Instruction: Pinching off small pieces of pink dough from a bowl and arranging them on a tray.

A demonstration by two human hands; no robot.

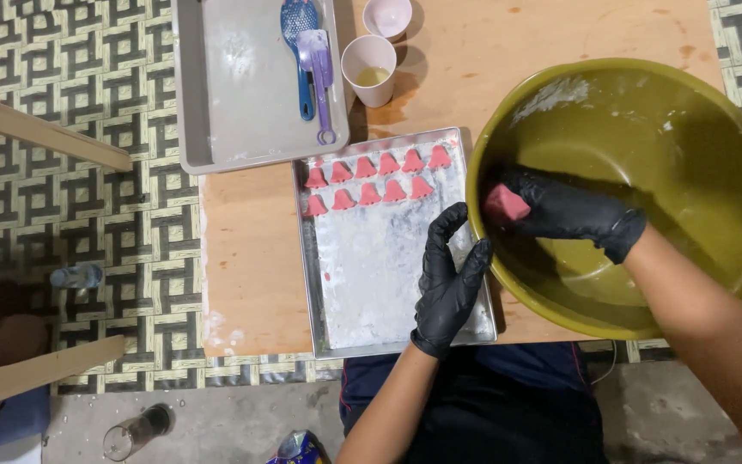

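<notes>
Seen from above, a low wooden table (pixel 251 258) stands on a woven patterned mat. Its right part carries a big olive-green bowl (pixel 646 112), tilted toward the viewer, its right rim running to the picture's edge. The right hand (pixel 573 210), in a black glove, reaches inside the bowl with fingers curled around a lump of pink dough (pixel 505 204); only the lump's left end shows, the rest is hidden in the grip. The left hand (pixel 448 279), also gloved black, is spread open with fingers pressed against the bowl's outer wall and closes on nothing. Beneath it lies a floured metal tray (pixel 380 275), its near right corner covered by that hand and the bowl. Along the tray's far end sit two rows of small pink shaped pieces (pixel 375 178). Beyond lies a grey tray (pixel 234 94), cut off at the top, holding a blue spatula (pixel 299 34) and a purple scraper (pixel 318 64). Beside it stand two pale cups (pixel 371 69); one holds yellowish liquid.
</notes>
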